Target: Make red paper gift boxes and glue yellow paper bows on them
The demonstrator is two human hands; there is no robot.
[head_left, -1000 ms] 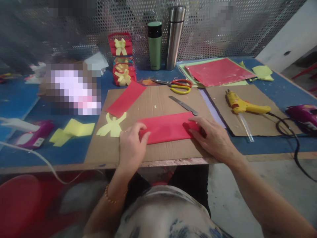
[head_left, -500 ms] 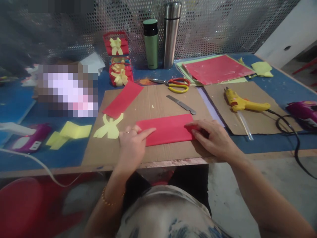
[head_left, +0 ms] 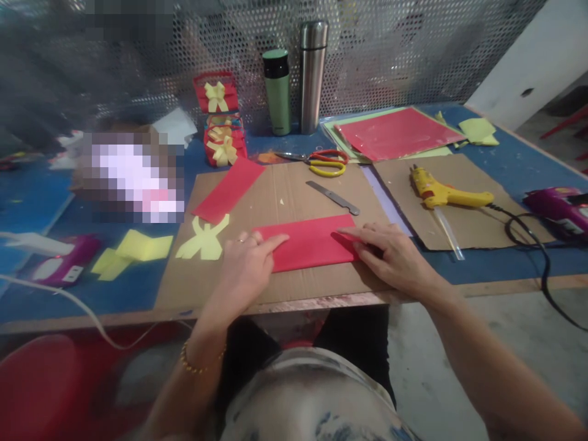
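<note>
A folded red paper strip [head_left: 307,239] lies lengthwise on the brown cardboard [head_left: 275,288] in front of me. My left hand [head_left: 248,263] holds its left end down, index finger stretched along the top. At the opposite end, my right hand [head_left: 395,254] has its index fingertip on the paper and its thumb near the right edge. Just left of my left hand is a yellow paper bow cutout [head_left: 202,239]. Behind it lies a second red strip [head_left: 229,190], set at a slant. A bare grey blade [head_left: 333,198] rests beyond the folded paper.
Scissors [head_left: 328,164] lie at the cardboard's back edge. A yellow glue gun [head_left: 443,193] with a black cord is on the right cardboard. Behind stand a green flask [head_left: 277,95], a steel flask [head_left: 313,79] and red boxes with bows [head_left: 223,147]. Yellow papers [head_left: 142,245] lie left.
My right index finger has reached further left over the red paper. My left hand stays on its end. The whole view has shifted slightly.
</note>
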